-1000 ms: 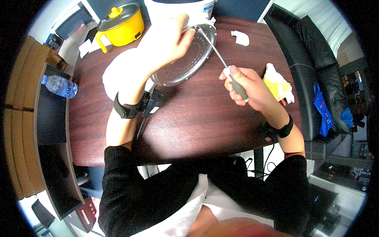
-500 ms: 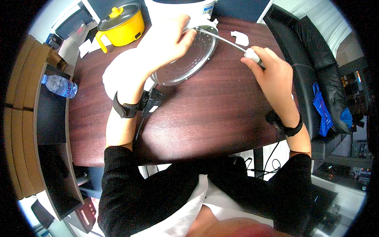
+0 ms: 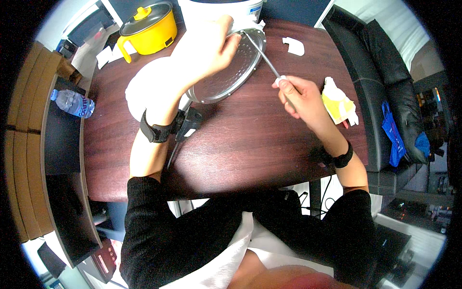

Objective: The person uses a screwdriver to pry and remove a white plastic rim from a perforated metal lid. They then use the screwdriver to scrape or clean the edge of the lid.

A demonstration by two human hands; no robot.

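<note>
My left hand is closed at the far rim of a round, grey-rimmed disc with a dotted face, holding it tilted up. Beside it, partly behind my left forearm, lies a glaring white rounded body; whether the two are joined is hard to tell. My right hand grips the pale handle of a screwdriver. Its long metal shaft slants up and left, with the tip at the disc's far rim close to my left fingertips. A black plug-like piece shows beside my left wrist strap.
A yellow pot with a dark lid stands far left, near a white tub. On the dark wood table lie a white curved scrap and a yellow-and-white crumpled wrapper. A water bottle is at left, a black sofa at right.
My right hand has moved left and nearer to me, so the screwdriver stands steeper. The wrapper behind that hand has come into view. My left hand has barely moved.
</note>
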